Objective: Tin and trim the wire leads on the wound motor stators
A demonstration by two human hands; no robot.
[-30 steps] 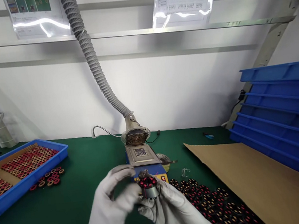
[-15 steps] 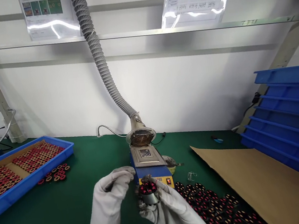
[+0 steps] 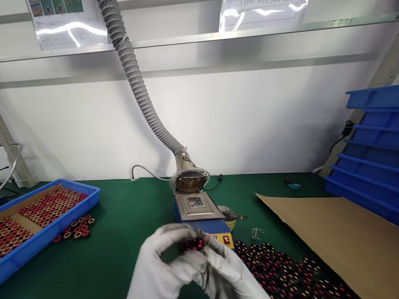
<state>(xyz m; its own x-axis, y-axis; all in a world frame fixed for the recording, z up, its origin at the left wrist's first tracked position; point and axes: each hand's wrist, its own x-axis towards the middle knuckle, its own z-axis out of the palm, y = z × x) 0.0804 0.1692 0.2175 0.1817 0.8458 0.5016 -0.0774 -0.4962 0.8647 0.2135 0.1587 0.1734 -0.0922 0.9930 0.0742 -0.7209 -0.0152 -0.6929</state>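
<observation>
Both my hands, in white gloves with dirty fingertips, meet in front of a blue benchtop heater (image 3: 204, 227) with a metal top plate. Between them is a small round motor stator (image 3: 192, 244) with red windings. My left hand (image 3: 159, 267) has its thumb and fingers closed about the stator's left side. From the right, my right hand (image 3: 232, 275) grips the same piece. Fingers now cover the silvery metal ring around its base. Many similar stators (image 3: 285, 275) lie loose on the green tabletop beside my right hand.
At left stands a blue tray (image 3: 97, 195) with rows of stators, and a few more (image 3: 79, 228) lie beside it. A cardboard sheet (image 3: 342, 228) and stacked blue trays (image 3: 388, 159) are at right. A grey exhaust hose (image 3: 140, 88) comes down behind the heater.
My left hand has moved right, from apart to closing on the stator. My right hand keeps hold of it, and the metal ring has become hidden.
</observation>
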